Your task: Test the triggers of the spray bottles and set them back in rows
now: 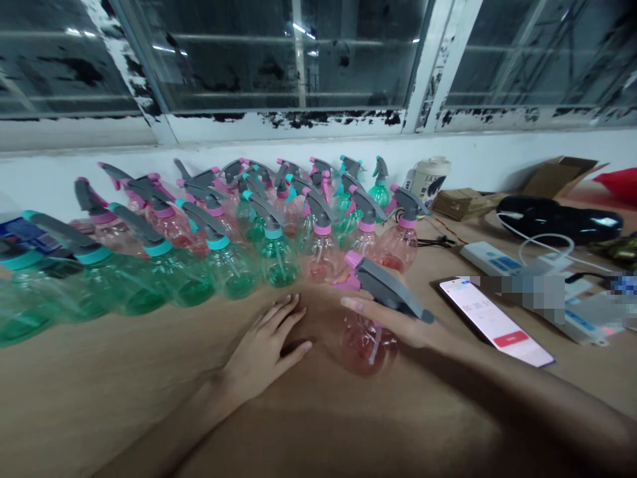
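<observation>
My right hand [393, 318] is wrapped around the neck of a pink spray bottle [368, 352] with a grey and pink trigger head. The bottle stands about upright near the table's middle, its nozzle pointing left. My left hand [263, 345] lies on the table left of that bottle, fingers stretched out and holding nothing. Just beyond the fingertips is a green spray bottle [279, 262] with a turquoise collar. Beside it stands another pink spray bottle [321, 255], behind the one in my right hand.
Rows of green and pink spray bottles [192, 282] fill the table's back left, against the wall. To the right lie a lit phone [492, 318], a power strip [490, 257] with cables and a black case [557, 219]. A white cup [430, 176] and cardboard [462, 202] stand behind.
</observation>
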`<control>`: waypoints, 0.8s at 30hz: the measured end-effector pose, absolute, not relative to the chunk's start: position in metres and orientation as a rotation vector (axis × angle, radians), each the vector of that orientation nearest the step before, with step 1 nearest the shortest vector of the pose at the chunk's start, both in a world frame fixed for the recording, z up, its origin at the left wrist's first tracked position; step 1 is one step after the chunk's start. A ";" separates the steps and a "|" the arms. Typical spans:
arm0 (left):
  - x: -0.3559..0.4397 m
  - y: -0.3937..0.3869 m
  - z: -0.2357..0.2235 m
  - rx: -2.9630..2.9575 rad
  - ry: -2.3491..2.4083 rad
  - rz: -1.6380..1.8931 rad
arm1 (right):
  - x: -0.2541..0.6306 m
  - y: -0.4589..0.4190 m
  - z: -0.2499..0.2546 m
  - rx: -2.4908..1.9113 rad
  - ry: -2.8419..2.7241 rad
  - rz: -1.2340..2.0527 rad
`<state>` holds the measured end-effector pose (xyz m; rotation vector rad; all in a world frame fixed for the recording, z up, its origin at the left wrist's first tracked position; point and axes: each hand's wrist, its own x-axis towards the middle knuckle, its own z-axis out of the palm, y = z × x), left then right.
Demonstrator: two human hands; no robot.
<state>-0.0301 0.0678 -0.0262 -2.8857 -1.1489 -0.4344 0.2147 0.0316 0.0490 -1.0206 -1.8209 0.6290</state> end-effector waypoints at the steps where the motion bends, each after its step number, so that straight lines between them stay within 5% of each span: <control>1: -0.030 0.068 -0.026 -2.883 -1.148 -0.432 | 0.215 0.031 0.050 -1.024 -1.818 0.631; 24: -0.031 0.068 -0.028 -2.863 -1.134 -0.413 | 0.215 0.029 0.053 -1.040 -1.785 0.670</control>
